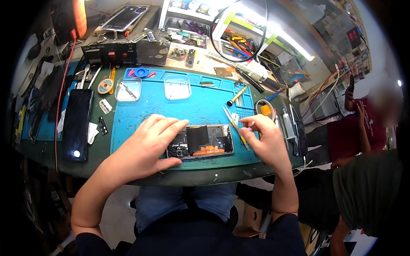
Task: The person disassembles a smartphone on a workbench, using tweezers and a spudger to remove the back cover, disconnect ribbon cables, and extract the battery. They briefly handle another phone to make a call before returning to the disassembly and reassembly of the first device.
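Note:
An opened smartphone [218, 141] lies on the blue work mat [141, 117], showing its inner parts, a black square panel and an orange flex cable. My left hand [147, 143] grips its left end, with the thumb at the near edge and the fingers at the far edge. To the right of the phone, my right hand [262, 136] hovers with curled fingers, thumb and forefinger close together. Whatever they pinch, if anything, is too small to make out. Tweezers [231, 119] lie slanted between the phone and that hand.
Two clear plastic boxes [177, 87] stand at the mat's back. A dark phone [77, 123] lies at the left, near a solder wick spool [105, 86]. A yellow-handled screwdriver [237, 96] and a tape roll [265, 109] are at the right. Other people [363, 128] stand there.

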A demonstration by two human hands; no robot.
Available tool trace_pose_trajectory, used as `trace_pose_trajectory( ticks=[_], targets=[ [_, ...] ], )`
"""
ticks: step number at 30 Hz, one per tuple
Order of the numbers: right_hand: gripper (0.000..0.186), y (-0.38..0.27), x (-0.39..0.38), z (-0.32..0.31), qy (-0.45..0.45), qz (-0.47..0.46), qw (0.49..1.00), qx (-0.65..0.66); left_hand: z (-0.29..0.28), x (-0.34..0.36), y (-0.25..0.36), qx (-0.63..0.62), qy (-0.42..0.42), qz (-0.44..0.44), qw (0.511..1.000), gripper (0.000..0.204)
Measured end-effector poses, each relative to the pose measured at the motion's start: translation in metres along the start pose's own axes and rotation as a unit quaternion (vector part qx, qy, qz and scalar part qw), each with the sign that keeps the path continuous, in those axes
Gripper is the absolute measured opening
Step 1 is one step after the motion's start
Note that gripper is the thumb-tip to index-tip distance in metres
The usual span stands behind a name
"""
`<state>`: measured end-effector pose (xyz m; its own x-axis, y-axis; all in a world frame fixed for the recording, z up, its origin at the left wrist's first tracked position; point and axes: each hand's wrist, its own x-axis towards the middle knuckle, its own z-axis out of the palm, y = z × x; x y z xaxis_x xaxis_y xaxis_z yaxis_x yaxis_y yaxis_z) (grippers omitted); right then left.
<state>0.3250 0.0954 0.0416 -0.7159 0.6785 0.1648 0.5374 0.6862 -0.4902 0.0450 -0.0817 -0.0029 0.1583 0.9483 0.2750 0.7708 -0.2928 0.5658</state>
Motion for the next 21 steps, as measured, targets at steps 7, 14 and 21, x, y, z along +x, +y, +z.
trace_pose_trajectory(
  ticks=[7,14,21],
  targets=[
    [0.043,-0.016,0.040,0.018,-0.129,-0.123,0.984,-0.009,-0.007,0.020,0.001,0.036,0.016,0.049,0.998,0.097],
    [0.026,-0.005,0.070,0.008,-0.220,-0.014,0.960,0.175,-0.012,0.031,-0.010,0.190,0.099,0.120,0.970,0.093],
    [0.029,-0.025,0.039,0.016,0.105,-0.272,0.949,-0.125,-0.014,0.010,-0.014,0.129,0.121,0.059,0.982,0.090]
  ],
)
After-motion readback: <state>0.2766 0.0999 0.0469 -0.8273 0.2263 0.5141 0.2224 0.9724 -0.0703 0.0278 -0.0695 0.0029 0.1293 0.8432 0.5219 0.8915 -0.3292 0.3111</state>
